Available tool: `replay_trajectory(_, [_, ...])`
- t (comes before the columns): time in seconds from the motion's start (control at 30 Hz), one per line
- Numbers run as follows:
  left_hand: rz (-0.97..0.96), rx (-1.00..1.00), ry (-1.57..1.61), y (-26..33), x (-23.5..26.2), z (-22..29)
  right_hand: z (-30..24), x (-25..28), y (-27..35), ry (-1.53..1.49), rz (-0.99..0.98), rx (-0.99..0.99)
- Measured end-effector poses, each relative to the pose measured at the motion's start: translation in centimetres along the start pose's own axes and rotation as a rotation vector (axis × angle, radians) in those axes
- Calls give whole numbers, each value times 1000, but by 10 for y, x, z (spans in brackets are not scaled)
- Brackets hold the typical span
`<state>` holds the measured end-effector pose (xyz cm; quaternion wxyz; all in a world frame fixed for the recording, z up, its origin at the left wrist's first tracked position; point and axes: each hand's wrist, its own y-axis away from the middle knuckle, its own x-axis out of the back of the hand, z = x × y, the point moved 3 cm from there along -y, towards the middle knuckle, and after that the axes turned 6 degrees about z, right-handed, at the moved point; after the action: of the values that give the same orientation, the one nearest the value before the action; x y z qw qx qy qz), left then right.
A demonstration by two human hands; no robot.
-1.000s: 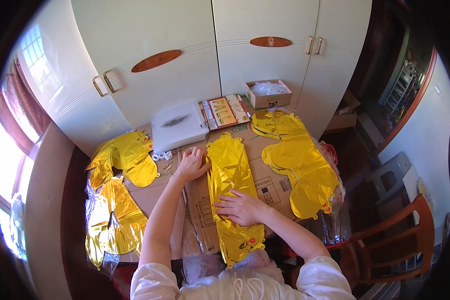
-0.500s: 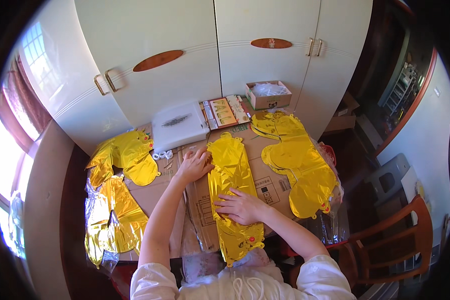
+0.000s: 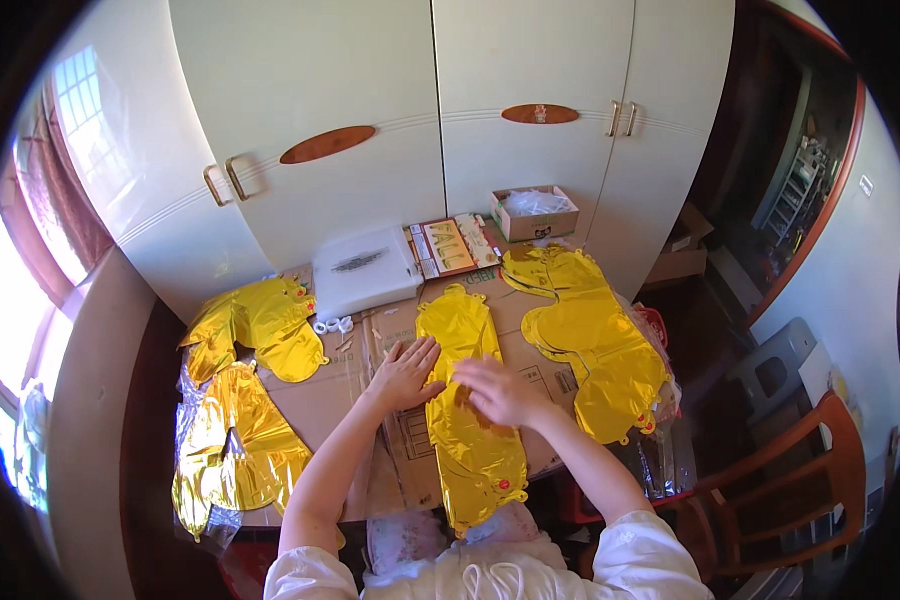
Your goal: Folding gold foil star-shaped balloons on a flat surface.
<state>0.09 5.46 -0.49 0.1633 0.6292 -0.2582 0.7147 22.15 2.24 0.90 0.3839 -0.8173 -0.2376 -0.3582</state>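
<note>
A flat gold foil balloon [image 3: 478, 450] lies lengthwise across the middle of the cardboard, its near end reaching the table's front edge by my lap. My left hand [image 3: 406, 374] lies flat along the balloon's left edge, fingers stretched out. Just over the foil is my right hand [image 3: 498, 390], slightly blurred, with its fingers loosely spread and nothing in them. To the right rests a stack of gold foil balloons [image 3: 610, 350]. On the left are more gold foil balloons, one group [image 3: 260, 325] farther back and another [image 3: 240, 440] nearer me.
Cardboard [image 3: 370, 470] covers the table. At the back stand a white plastic case [image 3: 365, 270], flat printed packages [image 3: 450, 248] and a small box [image 3: 536, 214] of clear plastic pieces. White tape rolls [image 3: 332, 325] lie by the case. A wooden chair [image 3: 790, 490] stands at right.
My left hand has slid nearer along the balloon's left edge. My right hand has lifted off the foil and moved farther from me. The view has tilted up slightly.
</note>
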Motion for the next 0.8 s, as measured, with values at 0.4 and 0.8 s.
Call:
replay_trajectory(0.4, [34, 1, -16, 0, -5, 0, 72, -1, 2, 449, -14, -199])
replay_trajectory(0.8, [19, 4, -1, 1, -2, 1, 84, 8, -11, 395, 32, -244])
